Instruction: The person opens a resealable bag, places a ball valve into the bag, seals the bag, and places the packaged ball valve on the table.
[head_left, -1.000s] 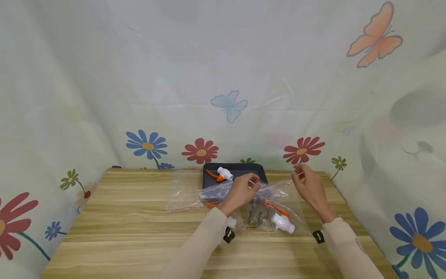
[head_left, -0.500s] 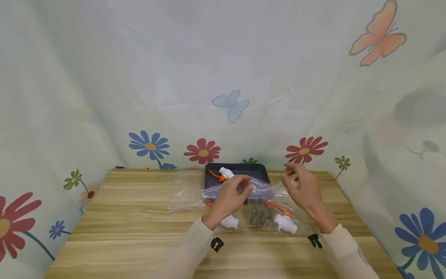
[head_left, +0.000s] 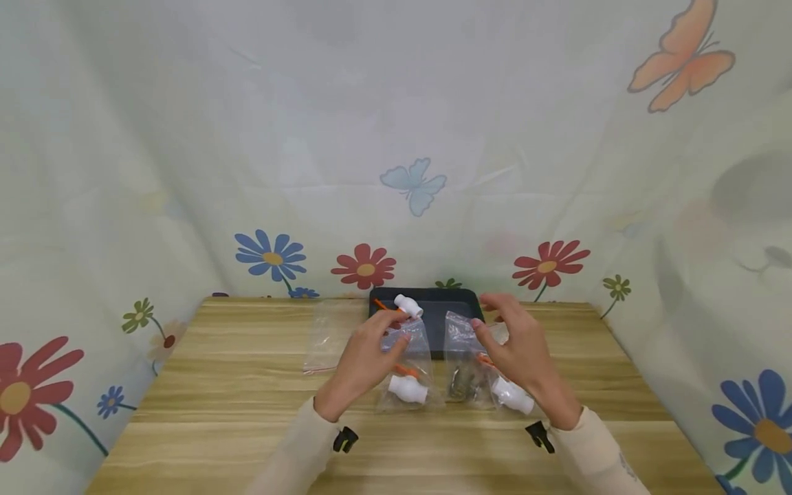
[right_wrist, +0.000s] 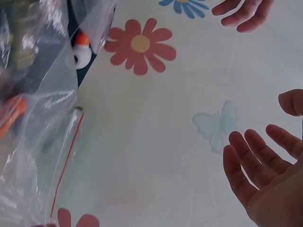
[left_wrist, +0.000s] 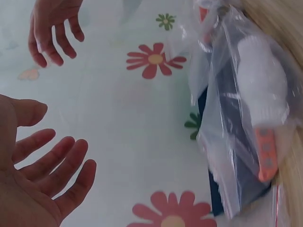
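Note:
My left hand [head_left: 371, 354] hovers with relaxed, spread fingers over a clear zip bag [head_left: 414, 337] that contains a white ball valve [head_left: 408, 389] with an orange handle. Near the right side, my right hand [head_left: 516, 344] is likewise loosely spread, above another zip bag with a white valve [head_left: 512, 396] and orange handle inside. Between them lies a zip bag of small metallic parts [head_left: 463, 382]. The left wrist view shows the bagged valve [left_wrist: 262, 80] close up, apart from the left fingers. Brownish metal pieces [right_wrist: 21, 33] show through plastic in the right wrist view.
A dark tray [head_left: 464, 294] stands behind the bags at the table's back edge, with a loose white valve [head_left: 408, 306] with an orange handle in it. Left of the tray a flat clear zip bag [head_left: 320, 344] lies on the wooden table [head_left: 247, 385]. Printed fabric hangs behind.
The right hand has released the right bag's zip edge and moved left. The left hand has drawn back leftward, uncovering the left bag's valve. The head view has shifted slightly.

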Motion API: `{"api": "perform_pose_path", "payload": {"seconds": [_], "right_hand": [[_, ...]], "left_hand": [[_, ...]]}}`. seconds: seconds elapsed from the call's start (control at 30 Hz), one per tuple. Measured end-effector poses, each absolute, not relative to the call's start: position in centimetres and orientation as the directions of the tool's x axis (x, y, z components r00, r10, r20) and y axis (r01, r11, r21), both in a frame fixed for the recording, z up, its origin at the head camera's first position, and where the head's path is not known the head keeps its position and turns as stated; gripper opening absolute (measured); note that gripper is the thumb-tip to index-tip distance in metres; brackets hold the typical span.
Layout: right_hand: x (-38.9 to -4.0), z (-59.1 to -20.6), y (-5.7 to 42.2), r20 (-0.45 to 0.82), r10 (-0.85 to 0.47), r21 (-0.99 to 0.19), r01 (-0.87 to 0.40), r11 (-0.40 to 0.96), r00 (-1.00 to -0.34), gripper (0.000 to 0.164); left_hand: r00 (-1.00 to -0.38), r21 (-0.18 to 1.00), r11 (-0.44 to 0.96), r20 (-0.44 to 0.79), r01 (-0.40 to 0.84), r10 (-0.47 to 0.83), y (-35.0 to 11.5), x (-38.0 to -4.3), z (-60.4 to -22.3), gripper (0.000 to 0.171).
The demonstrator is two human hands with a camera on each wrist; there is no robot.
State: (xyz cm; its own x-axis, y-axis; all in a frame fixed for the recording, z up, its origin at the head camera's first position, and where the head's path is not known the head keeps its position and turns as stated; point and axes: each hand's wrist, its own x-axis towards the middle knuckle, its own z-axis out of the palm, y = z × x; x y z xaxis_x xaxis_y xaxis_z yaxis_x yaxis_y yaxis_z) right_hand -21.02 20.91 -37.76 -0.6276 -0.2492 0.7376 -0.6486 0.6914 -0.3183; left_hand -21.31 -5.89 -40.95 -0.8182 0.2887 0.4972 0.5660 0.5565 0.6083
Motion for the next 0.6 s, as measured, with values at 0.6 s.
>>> {"api": "perform_pose_path", "payload": {"seconds": [0.6], "right_hand": [[-20.1, -39.5, 15.8, 0.681, -0.342, -0.358, -0.702, 0.616, -0.647, 0.046]], "left_hand": [[-0.808, 0.395, 0.764, 0.524, 0.510, 0.269, -12.6, -21.5, -43.0, 0.040]]}}
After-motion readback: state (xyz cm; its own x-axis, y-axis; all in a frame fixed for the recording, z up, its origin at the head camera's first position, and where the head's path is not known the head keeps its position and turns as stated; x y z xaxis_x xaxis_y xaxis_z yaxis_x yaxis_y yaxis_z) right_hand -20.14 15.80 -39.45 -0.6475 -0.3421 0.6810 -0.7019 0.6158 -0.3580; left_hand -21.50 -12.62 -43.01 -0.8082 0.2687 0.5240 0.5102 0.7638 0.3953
